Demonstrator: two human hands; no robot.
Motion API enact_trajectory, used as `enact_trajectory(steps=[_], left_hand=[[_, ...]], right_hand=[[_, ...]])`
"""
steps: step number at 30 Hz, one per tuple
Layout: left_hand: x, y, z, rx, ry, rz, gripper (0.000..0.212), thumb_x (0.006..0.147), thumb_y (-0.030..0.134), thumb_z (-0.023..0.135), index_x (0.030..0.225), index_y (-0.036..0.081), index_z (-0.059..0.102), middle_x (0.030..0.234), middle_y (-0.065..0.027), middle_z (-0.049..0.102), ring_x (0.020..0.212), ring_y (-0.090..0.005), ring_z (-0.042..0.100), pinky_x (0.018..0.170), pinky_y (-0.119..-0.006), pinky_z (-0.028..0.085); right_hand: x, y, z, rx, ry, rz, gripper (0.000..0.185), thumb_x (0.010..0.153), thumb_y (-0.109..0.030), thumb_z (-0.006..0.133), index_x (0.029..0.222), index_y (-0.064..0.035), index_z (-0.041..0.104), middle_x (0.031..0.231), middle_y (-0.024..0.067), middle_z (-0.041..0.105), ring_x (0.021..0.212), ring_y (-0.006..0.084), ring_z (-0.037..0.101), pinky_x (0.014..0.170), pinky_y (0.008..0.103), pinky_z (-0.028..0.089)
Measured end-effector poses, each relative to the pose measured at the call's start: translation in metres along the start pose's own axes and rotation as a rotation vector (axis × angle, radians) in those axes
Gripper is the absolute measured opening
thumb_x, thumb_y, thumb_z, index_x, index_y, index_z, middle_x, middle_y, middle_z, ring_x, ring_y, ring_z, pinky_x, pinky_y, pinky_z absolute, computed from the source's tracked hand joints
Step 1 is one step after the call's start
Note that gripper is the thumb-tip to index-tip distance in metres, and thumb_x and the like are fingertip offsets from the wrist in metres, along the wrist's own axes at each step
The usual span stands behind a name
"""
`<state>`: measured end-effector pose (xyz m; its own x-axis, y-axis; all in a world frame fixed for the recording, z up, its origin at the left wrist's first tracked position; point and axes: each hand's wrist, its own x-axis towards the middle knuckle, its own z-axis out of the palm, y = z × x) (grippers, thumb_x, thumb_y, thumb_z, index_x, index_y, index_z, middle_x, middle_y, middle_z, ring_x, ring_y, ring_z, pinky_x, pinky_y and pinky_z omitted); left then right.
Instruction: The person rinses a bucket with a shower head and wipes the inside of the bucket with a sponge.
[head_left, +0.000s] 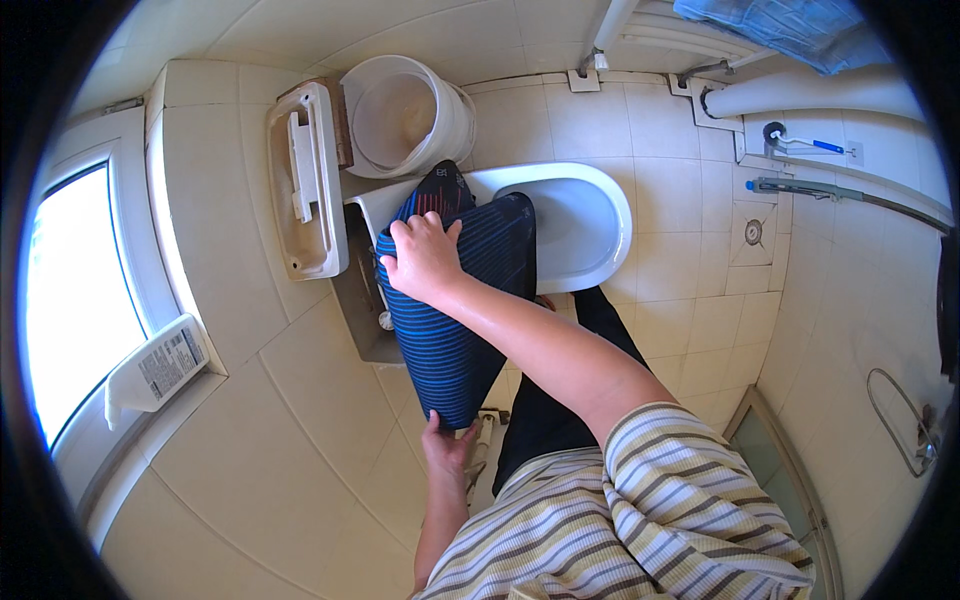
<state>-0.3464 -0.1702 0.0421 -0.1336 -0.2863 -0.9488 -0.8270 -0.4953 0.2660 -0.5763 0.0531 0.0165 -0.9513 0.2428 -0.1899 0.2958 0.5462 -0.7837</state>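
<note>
A dark cloth with blue stripes (442, 337) is stretched between my two hands, over the toilet's tank side and part of its bowl. My right hand (426, 253) grips its upper part, near a fold with red lines. At the lower end, my left hand (448, 444) holds the cloth between thumb and fingers. Beneath it are the white toilet bowl (616, 225) and the uncovered cistern (367, 322), whose fittings are partly hidden. The cistern lid (337, 225) is off, underside showing, beside the cistern.
A white bucket (457, 120) stands behind the toilet. A white bottle (161, 367) is on the window ledge. Pipes (810, 96), a blue-handled brush (825, 145) and a floor drain (753, 232) are at the right. A metal ring (870, 397) is mounted on the right wall.
</note>
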Motion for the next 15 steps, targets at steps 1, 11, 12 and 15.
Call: enact_trajectory(steps=[1, 11, 12, 15], left_hand=[[0.0, -0.001, 0.0, 0.001, -0.01, 0.0, 0.053, 0.089, 0.038, 0.056, 0.132, 0.011, 0.041, 0.139, -0.0098, 0.04, 0.129, -0.0288, 0.035, 0.102, -0.068, 0.022], [0.013, -0.018, -0.006, -0.009, -0.052, -0.01, 0.071, 0.083, 0.04, 0.065, 0.14, 0.011, 0.032, 0.143, -0.0088, 0.036, 0.131, -0.03, 0.033, 0.101, -0.068, 0.026], [0.015, -0.017, -0.008, -0.02, -0.051, -0.012, 0.069, 0.084, 0.039, 0.064, 0.139, 0.011, 0.034, 0.143, -0.009, 0.036, 0.131, -0.0297, 0.033, 0.101, -0.067, 0.025], [0.02, -0.021, -0.014, -0.028, -0.049, 0.01, 0.067, 0.084, 0.04, 0.063, 0.138, 0.011, 0.036, 0.143, -0.0092, 0.037, 0.132, -0.0299, 0.033, 0.101, -0.066, 0.024]], right_hand=[[-0.002, -0.001, 0.0, -0.003, 0.001, -0.002, 0.031, 0.073, -0.026, 0.069, 0.09, -0.0033, 0.057, 0.092, 0.015, 0.059, 0.099, 0.0345, 0.052, 0.085, 0.0729, 0.036], [-0.013, 0.0, -0.007, -0.024, -0.063, 0.001, 0.033, 0.074, -0.03, 0.069, 0.091, -0.0035, 0.057, 0.095, 0.0142, 0.059, 0.101, 0.0339, 0.053, 0.087, 0.0704, 0.037], [-0.013, -0.001, -0.006, -0.021, -0.09, -0.004, 0.033, 0.074, -0.03, 0.069, 0.091, -0.0034, 0.057, 0.095, 0.0142, 0.06, 0.101, 0.0339, 0.053, 0.087, 0.0703, 0.037], [-0.009, -0.001, -0.013, -0.025, -0.168, -0.001, 0.036, 0.075, -0.031, 0.069, 0.093, -0.0025, 0.058, 0.095, 0.0152, 0.061, 0.101, 0.0334, 0.054, 0.087, 0.0664, 0.039]])
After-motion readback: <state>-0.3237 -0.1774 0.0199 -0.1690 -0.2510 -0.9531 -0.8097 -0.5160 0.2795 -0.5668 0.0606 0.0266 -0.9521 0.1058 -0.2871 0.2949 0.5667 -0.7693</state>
